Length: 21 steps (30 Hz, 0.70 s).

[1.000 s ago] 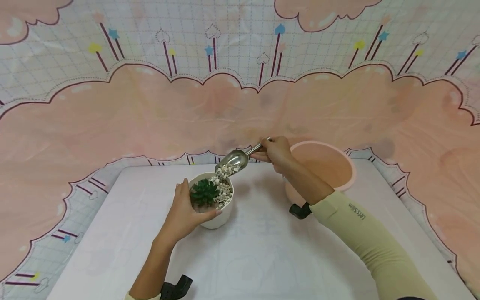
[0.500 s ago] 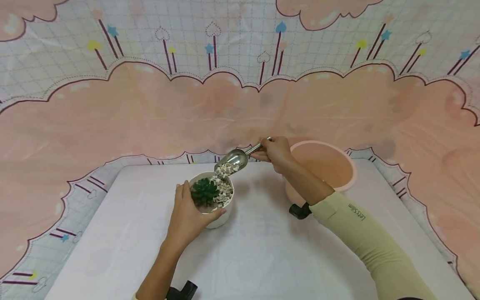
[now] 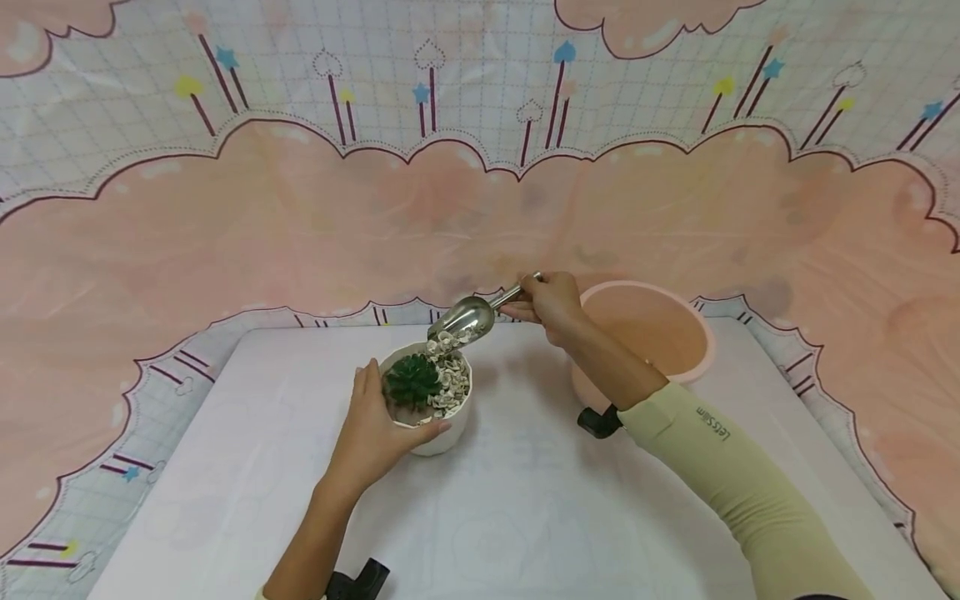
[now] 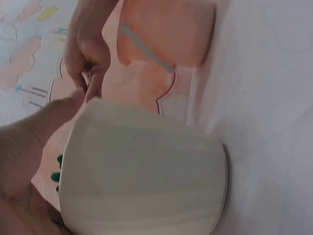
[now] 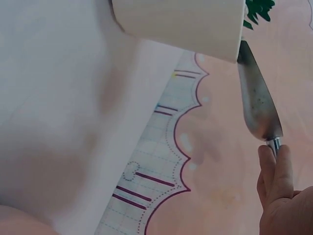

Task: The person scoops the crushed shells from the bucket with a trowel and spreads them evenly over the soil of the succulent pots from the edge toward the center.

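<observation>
A white plant pot stands on the table, holding a green succulent and pale stone chips on its right side. My left hand grips the pot's rim, fingers at the far left and thumb along the near side. From the right, my right hand pinches the handle of a metal scoop. The scoop tips down to the left, with its lip over the pot's far right rim and some chips at its mouth. In the right wrist view the scoop meets the pot's rim.
A pink bucket stands behind my right forearm, its handle hanging down in the left wrist view. The white table ends just beyond the pot. A patterned cloth rises behind it.
Chips have slid from the scoop towards the pot, so fewer show in it. The scoop tilts slightly more. My left hand and the pot have shifted a little to the right.
</observation>
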Each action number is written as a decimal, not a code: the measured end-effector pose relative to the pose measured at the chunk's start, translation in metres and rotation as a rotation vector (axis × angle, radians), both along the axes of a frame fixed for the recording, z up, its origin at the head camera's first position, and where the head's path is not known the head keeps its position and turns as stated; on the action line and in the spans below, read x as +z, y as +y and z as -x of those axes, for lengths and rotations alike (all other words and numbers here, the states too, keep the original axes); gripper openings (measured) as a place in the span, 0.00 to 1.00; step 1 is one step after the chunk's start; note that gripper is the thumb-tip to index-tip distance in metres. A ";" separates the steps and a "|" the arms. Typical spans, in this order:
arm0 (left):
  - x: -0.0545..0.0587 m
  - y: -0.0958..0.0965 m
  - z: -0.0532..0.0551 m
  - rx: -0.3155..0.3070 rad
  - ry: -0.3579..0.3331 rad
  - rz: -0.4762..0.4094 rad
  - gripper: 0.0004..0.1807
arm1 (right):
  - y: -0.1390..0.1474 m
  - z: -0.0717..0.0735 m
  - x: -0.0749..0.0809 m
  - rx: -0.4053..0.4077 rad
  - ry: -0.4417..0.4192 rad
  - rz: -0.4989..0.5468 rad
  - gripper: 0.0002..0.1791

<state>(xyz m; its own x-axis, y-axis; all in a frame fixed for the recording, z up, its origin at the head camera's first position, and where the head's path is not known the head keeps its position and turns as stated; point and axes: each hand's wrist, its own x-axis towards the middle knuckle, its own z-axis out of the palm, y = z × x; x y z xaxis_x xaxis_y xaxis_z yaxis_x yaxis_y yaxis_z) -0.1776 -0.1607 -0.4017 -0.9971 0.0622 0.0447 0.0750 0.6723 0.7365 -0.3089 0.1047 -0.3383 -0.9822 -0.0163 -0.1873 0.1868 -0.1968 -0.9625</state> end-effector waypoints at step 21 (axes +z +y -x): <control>0.002 -0.002 0.003 -0.024 -0.035 -0.020 0.75 | -0.002 -0.002 0.001 -0.015 0.012 -0.017 0.18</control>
<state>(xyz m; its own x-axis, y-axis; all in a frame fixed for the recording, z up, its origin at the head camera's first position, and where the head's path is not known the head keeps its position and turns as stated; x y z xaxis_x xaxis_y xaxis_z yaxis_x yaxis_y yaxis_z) -0.1801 -0.1624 -0.3992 -0.9962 0.0859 0.0116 0.0653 0.6556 0.7523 -0.3073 0.1030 -0.3375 -0.9845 0.0014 -0.1752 0.1720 -0.1831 -0.9679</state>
